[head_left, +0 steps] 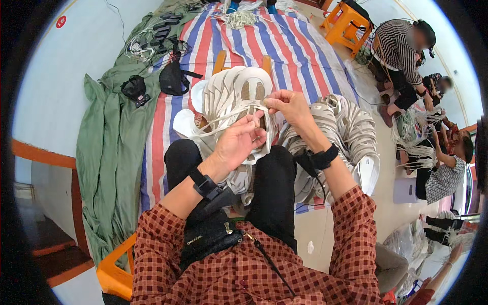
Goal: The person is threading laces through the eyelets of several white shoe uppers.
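Note:
My left hand (238, 144) and my right hand (287, 105) meet above my knees, both gripping a white shoe-sole-shaped piece (252, 91) with white straps (223, 122) running through it. The left hand pinches a strap near the piece's lower edge; the right hand holds the strap at its right side. Behind the piece stands a stack of similar white pieces (218, 94) on an orange stool (220, 61). Both wrists wear black bands.
A second heap of white pieces (351, 129) lies to my right. A striped red, white and blue sheet (284, 40) and green cloth (109, 147) cover the floor, with black bags (173, 76). Other people (401, 51) sit at the right near an orange stool (348, 23).

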A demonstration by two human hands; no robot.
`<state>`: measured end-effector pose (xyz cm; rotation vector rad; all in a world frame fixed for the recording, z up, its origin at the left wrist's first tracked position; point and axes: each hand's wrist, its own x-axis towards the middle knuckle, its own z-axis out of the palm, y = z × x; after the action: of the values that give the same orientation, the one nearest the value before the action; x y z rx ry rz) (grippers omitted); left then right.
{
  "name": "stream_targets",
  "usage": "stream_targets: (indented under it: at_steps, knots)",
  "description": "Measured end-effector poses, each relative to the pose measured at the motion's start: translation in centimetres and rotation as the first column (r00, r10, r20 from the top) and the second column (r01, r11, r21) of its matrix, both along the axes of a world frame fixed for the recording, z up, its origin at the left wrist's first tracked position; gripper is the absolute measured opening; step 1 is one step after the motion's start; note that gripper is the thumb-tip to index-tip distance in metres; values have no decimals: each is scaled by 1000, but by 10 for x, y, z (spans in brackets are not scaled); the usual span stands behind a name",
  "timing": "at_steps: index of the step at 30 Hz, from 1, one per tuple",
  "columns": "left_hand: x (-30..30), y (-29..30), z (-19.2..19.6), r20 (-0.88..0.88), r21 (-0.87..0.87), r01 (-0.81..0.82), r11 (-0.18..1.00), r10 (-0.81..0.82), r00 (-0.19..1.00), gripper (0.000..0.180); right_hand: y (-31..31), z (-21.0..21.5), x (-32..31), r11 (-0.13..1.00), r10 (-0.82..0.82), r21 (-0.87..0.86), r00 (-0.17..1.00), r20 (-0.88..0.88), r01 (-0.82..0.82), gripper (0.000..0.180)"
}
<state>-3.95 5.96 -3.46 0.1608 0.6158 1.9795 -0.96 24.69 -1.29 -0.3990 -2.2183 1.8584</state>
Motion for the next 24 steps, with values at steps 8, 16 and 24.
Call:
stream_targets:
  at_steps: [8,16,24]
  knots:
    - [1,3,-3,-22,-33,-25,999,24,999,5,-13,20,-2,539,89,840,988,-123,56,13]
    - [9,7,-7,-21,-53,-50,997,49,999,4,-16,1,-9,738,-67,673,998,3,47,17]
    - [13,9,0,19,-97,-99,990,102,995,3,-13,-3,-3,866,-146,497,981,132,62,28]
